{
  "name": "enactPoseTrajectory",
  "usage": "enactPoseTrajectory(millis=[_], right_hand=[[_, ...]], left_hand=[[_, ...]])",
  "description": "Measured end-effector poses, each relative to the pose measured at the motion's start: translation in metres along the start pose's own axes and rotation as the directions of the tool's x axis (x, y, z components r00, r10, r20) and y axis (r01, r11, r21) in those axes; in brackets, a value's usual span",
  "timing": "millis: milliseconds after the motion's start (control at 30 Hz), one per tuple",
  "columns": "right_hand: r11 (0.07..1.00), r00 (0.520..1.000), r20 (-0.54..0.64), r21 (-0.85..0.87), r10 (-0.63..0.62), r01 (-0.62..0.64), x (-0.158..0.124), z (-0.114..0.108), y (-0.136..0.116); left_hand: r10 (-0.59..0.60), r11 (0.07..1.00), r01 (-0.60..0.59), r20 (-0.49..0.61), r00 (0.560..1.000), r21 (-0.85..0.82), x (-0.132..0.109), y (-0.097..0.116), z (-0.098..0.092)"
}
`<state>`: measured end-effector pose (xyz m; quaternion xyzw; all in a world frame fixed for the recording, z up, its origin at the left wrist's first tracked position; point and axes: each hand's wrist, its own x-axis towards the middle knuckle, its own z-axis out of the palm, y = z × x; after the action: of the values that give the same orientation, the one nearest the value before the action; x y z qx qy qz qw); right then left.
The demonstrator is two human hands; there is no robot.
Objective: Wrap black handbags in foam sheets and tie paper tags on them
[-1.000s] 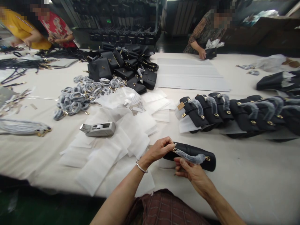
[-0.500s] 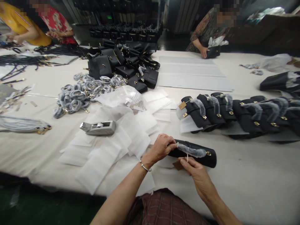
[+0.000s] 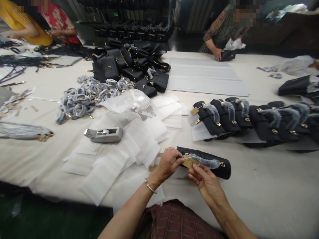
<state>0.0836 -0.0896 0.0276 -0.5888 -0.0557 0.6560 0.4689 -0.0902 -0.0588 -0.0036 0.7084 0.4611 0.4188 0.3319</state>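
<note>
A black handbag [image 3: 221, 171] lies on the table in front of me, its handle [image 3: 208, 162] wrapped in clear plastic and fixed by gold hardware. My left hand [image 3: 169, 163] pinches the pale string of a brown hang tag [image 3: 190, 162] at the bag's left end. The tag itself is gripped between thumb and fingers of my right hand [image 3: 206, 179], in front of the handle. Left of my hands, white foam sheets [image 3: 107, 176] lie spread out, and a grey tape dispenser [image 3: 104, 134] stands on some of them.
More black bags with wrapped handles [image 3: 231, 114] line the right side. Wrapped straps lie coiled in a heap [image 3: 79, 99] at left, near a pile of black bags [image 3: 107, 68]. A grey board [image 3: 204, 76] lies beyond. Across the table, a person [image 3: 221, 36] handles a bag; two others stand far left.
My right hand has lifted the hang tag up against the bag's handle, and the tag has turned to face me. My left hand has shifted slightly left and down, still pinching the string.
</note>
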Motion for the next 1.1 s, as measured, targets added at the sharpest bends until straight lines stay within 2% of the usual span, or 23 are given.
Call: enactPoseTrajectory(millis=[100,233,300,367,400,433,500,567,700,833,900,1000,1100], right_hand=[[0.999,0.999,-0.035,0.029,-0.019,0.020,-0.001,0.005,0.003],[0.996,0.995,-0.080,0.069,-0.056,0.062,-0.003,0.014,0.011],[0.994,0.996,-0.061,0.084,-0.062,0.067,-0.002,0.018,0.014],[0.995,0.999,-0.024,0.087,-0.047,0.049,-0.001,0.021,0.015],[0.996,0.999,-0.010,0.077,-0.036,0.037,0.000,0.021,0.016],[0.998,1.000,-0.003,0.059,-0.025,0.025,0.001,0.021,0.016],[1.000,1.000,-0.004,0.006,-0.009,0.009,0.002,0.016,0.017],[0.999,1.000,0.003,-0.051,-0.006,0.007,0.003,0.008,0.019],[0.984,0.999,0.052,-0.180,-0.007,0.016,0.006,-0.009,0.020],[0.967,0.999,0.045,-0.256,0.003,0.009,0.008,-0.015,0.011],[0.963,0.998,0.054,-0.269,0.015,0.000,0.007,-0.011,0.007],[0.932,0.988,0.144,-0.361,0.051,0.005,0.006,-0.006,0.006],[0.872,0.980,0.193,-0.486,0.039,0.061,0.007,-0.010,0.005]], left_hand=[[0.005,1.000,-0.003,-0.075,0.997,0.025,-0.007,0.003,0.005],[0.053,0.982,-0.022,-0.158,0.986,0.189,-0.021,0.011,0.012],[0.125,0.966,-0.099,-0.094,0.988,0.239,-0.029,0.015,0.016],[0.153,0.968,-0.145,-0.020,0.988,0.204,-0.035,0.018,0.020],[0.114,0.980,-0.106,-0.036,0.993,0.169,-0.036,0.019,0.020],[0.029,0.991,-0.016,-0.094,0.995,0.133,-0.036,0.020,0.021],[-0.198,0.974,0.219,-0.241,0.950,0.063,-0.028,0.021,0.018],[-0.327,0.935,0.352,-0.265,0.907,0.050,-0.014,0.021,0.014],[-0.363,0.916,0.375,-0.104,0.926,0.140,0.013,0.021,0.006],[-0.378,0.915,0.381,-0.050,0.924,0.132,0.018,0.019,0.004],[-0.376,0.919,0.380,-0.056,0.925,0.101,0.015,0.020,0.006],[-0.383,0.923,0.385,-0.123,0.915,-0.009,0.013,0.020,0.005],[-0.382,0.922,0.357,-0.199,0.903,-0.151,0.018,0.014,-0.009]])
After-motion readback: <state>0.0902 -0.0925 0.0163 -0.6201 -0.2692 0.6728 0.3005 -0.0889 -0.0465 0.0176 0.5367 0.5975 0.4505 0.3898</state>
